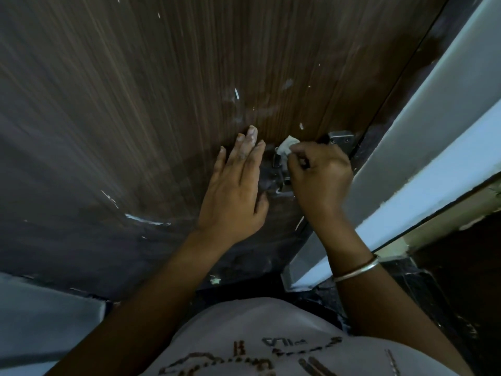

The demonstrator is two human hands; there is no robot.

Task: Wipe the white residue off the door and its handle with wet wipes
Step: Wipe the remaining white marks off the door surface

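Observation:
A dark brown wood-grain door (pixel 162 90) fills the view, marked with white streaks and specks of residue (pixel 146 219). Its metal handle (pixel 280 173) sits near the right edge, partly hidden by my hands. My right hand (pixel 318 177) pinches a crumpled white wet wipe (pixel 287 146) against the top of the handle. My left hand (pixel 235 191) lies flat on the door just left of the handle, fingers straight, with white residue on the fingertips. A metal latch plate (pixel 341 138) shows above my right hand.
A pale door frame (pixel 423 137) runs diagonally down the right side, next to the door edge. A grey wall (pixel 40 316) shows at lower left. Dark floor (pixel 423 294) lies below the frame. A silver bangle (pixel 357 270) circles my right wrist.

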